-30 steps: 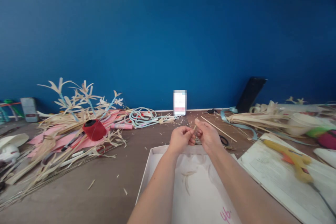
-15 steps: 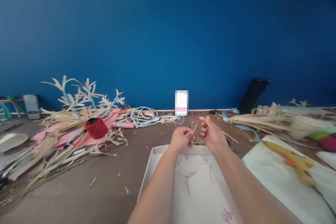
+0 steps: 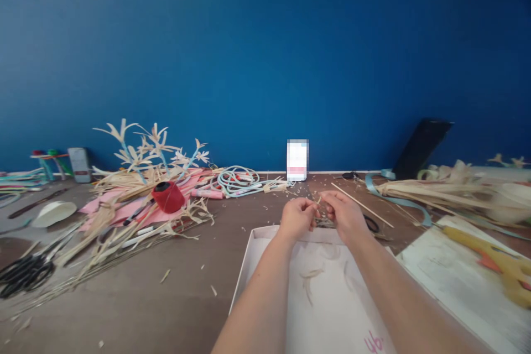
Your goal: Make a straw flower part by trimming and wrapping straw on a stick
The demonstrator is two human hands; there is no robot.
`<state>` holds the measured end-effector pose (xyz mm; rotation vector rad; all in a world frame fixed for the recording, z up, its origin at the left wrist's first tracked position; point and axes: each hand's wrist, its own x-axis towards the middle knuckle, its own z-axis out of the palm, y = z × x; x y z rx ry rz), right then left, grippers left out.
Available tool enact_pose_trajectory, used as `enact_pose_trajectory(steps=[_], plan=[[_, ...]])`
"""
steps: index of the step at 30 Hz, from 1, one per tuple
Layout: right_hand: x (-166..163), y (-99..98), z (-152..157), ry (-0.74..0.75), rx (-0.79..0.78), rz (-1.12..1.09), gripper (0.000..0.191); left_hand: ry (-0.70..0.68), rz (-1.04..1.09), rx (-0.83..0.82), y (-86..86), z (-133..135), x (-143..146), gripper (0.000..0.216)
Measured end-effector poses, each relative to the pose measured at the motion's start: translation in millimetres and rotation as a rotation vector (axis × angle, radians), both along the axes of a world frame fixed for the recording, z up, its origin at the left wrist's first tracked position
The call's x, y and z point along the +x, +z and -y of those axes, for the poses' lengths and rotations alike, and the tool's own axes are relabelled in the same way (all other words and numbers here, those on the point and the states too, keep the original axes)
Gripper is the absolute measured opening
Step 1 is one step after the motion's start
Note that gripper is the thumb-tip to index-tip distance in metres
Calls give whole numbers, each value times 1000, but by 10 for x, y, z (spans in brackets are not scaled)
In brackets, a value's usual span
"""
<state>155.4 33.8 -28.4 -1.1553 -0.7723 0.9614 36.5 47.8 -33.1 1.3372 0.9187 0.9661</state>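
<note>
My left hand [image 3: 296,220] is closed in a pinch above the far edge of a shallow white box [image 3: 286,296]. A short, thin straw-coloured strip [image 3: 319,199] sticks up from its fingertips. Just to the right, my right hand [image 3: 345,215] has its thumb and fingers pressed together close to the strip's upper end. What lies inside that pinch is too small to make out. A few curled, dry strips [image 3: 309,283] lie in the box below my wrists.
Left: dried flowers [image 3: 155,141], a red thread spool [image 3: 168,197], pink paper, coiled pale-blue cord [image 3: 238,181] and black-handled scissors [image 3: 27,275]. A phone [image 3: 297,160] leans on the blue partition. Right: a yellow glue gun [image 3: 493,257] on white paper, a thin stick [image 3: 363,204] and a fibre bundle [image 3: 431,191].
The view has swung left, so the table things sit further right. My right hand has come closer to the left, its fingertips now beside the strip.
</note>
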Motion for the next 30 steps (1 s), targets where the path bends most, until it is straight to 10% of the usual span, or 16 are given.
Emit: enact_pose_trajectory(steps=[11,18,30], plan=[[-22,-91,-37,0,35,-77,21,-20,-52,32,-33,-3,11,15],[-16,-224,-14,-162,88,243,28,221,26,52,-69,22,44,23],[2,-265,-73,-235,107,391,30,601,320,159,559,-207,-85,25]])
